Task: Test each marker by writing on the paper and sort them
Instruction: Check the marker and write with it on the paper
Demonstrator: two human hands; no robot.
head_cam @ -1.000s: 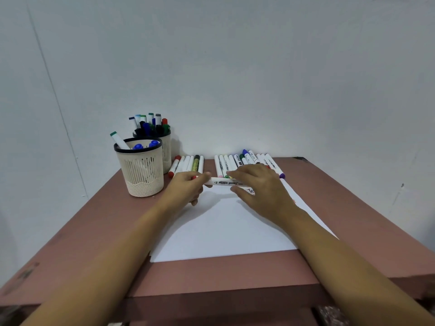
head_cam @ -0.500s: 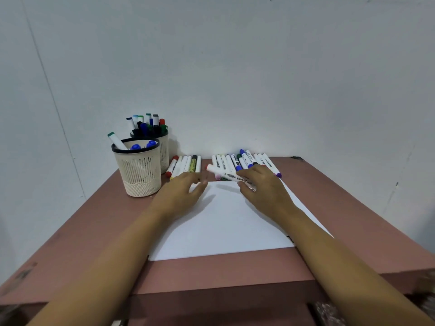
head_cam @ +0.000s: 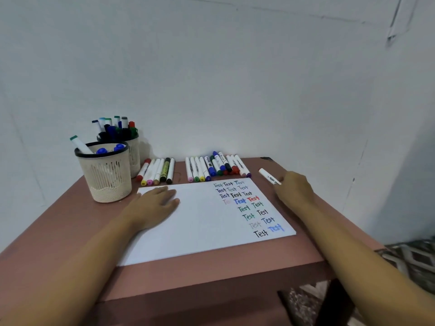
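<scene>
Pink tabletop [head_cam: 70,231], and plenty looks done: the paper [head_cam: 200,220] carries "Test" columns down its right side, left hand [head_cam: 155,203] flat on it, right hand [head_cam: 294,191] gripping one marker [head_cam: 269,176] near the right edge, probably bound for the far-edge rows [head_cam: 211,168].

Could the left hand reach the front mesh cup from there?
Probably yes: the left hand lies flat on the paper, holding nothing, and nothing stands between it and the front mesh cup.
</scene>
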